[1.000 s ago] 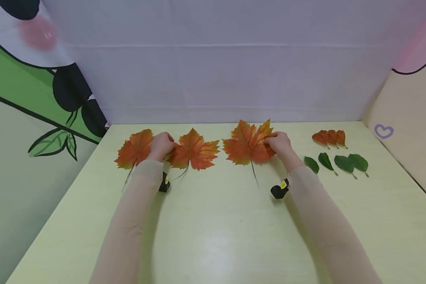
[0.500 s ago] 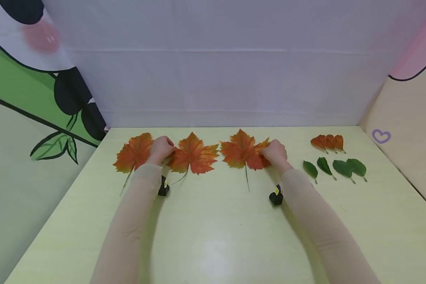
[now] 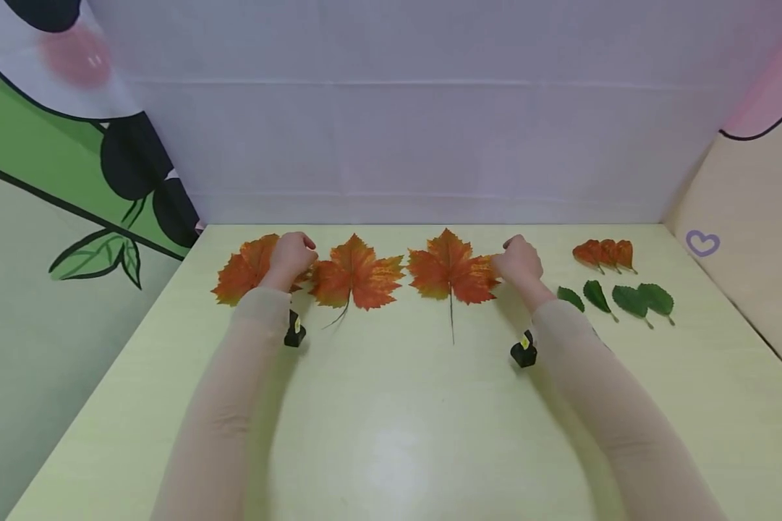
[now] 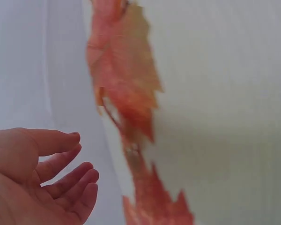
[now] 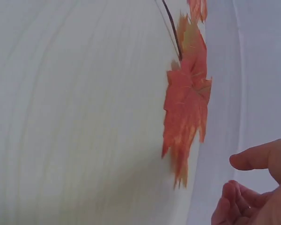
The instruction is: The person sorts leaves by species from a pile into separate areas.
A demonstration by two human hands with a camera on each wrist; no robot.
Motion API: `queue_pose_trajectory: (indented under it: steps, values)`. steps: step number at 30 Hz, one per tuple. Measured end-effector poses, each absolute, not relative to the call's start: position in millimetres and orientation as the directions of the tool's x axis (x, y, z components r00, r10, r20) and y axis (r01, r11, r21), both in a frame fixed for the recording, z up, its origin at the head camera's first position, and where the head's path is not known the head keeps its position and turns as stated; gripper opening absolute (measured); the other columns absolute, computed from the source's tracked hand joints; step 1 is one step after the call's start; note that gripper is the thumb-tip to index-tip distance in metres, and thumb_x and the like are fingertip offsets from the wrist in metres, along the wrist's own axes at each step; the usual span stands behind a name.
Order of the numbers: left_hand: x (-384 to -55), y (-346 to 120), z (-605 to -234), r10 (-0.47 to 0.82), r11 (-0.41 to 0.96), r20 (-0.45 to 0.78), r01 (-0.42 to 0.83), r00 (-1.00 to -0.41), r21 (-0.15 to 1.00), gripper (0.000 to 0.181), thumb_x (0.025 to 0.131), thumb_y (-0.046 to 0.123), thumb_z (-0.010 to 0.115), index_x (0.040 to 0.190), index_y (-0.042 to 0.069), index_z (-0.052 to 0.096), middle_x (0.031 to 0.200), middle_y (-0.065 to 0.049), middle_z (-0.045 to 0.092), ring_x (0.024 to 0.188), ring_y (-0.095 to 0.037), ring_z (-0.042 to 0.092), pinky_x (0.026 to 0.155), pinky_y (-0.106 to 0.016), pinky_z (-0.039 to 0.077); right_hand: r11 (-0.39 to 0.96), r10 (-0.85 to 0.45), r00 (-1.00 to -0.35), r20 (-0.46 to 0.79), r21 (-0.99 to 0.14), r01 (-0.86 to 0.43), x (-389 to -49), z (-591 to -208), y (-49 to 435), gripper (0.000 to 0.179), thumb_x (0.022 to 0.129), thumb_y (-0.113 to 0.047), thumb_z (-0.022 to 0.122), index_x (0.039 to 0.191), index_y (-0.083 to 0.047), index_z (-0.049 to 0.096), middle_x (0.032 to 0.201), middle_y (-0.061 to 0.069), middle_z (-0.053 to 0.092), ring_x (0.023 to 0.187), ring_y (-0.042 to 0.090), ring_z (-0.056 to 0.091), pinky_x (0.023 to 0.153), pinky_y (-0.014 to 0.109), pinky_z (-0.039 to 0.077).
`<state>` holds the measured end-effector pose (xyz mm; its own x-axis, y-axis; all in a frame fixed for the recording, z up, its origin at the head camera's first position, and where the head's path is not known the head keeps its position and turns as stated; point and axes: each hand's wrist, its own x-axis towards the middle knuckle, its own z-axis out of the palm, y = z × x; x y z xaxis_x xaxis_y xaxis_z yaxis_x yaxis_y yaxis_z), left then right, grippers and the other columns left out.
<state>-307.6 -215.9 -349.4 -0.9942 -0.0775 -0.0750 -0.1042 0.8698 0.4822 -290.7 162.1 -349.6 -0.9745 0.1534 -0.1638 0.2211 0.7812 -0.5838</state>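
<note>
Three big orange maple leaves lie in a row along the far part of the table. My left hand (image 3: 291, 257) is above the gap between the left maple leaf (image 3: 239, 269), which it partly covers, and the middle maple leaf (image 3: 358, 273). In the left wrist view its thumb and fingers stand apart, loosely bent, holding nothing. By the right edge of the right maple leaf (image 3: 449, 268) is my right hand (image 3: 519, 262). The right wrist view shows a gap between its thumb (image 5: 253, 158) and bent fingers, and the leaf lies apart from them.
At the table's right, three small orange leaves (image 3: 604, 253) overlap in a row. Several small green leaves (image 3: 630, 300) lie nearer, one partly behind the right sleeve (image 3: 599, 369). A pale cloth wall (image 3: 417, 145) rises behind the table (image 3: 391, 412).
The right maple leaf turned and settled with its stem pointing nearer, and my right hand let it go and moved right. My left hand came off the middle leaf's edge and shifted slightly left.
</note>
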Motion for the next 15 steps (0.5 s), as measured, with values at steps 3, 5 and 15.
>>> queue_pose_trajectory:
  steps: [3, 5, 15]
  values:
    - [-302.1, -212.8, -335.5, -0.047, 0.868, -0.059, -0.071, -0.997, 0.492, 0.029, 0.09, 0.015, 0.049, 0.114, 0.0, 0.055, 0.119, -0.02, 0.053, 0.1, -0.034, 0.052, 0.086, -0.045, 0.043, 0.81, 0.11, -0.987, -0.117, -0.565, 0.157, -288.0, -340.5, 166.7, 0.037, 0.088, -0.022, 0.047, 0.119, -0.002, 0.048, 0.114, 0.018, 0.055, 0.09, 0.032, 0.054, 0.066, 0.038, 0.043]
    - [-297.4, -208.2, -327.0, -0.027, 0.863, -0.041, -0.044, -0.999, 0.503, 0.031, 0.091, 0.018, 0.048, 0.117, 0.0, 0.053, 0.124, -0.019, 0.051, 0.106, -0.034, 0.05, 0.09, -0.046, 0.041, 0.823, 0.065, -0.996, -0.067, -0.561, 0.092, -287.3, -336.4, 169.5, 0.036, 0.089, -0.024, 0.047, 0.117, -0.002, 0.05, 0.112, 0.018, 0.057, 0.088, 0.032, 0.056, 0.065, 0.038, 0.043]
    - [-264.1, -164.2, -326.2, 0.207, 0.893, 0.055, 0.212, -0.977, 0.397, 0.066, 0.091, 0.038, 0.051, 0.142, 0.005, 0.025, 0.143, -0.019, 0.029, 0.127, -0.037, 0.034, 0.102, -0.05, 0.029, 0.815, -0.272, -0.954, 0.123, -0.498, -0.296, -288.2, -335.5, 181.4, 0.054, 0.091, -0.032, 0.051, 0.135, -0.001, 0.039, 0.135, 0.02, 0.042, 0.124, 0.037, 0.037, 0.1, 0.05, 0.03]
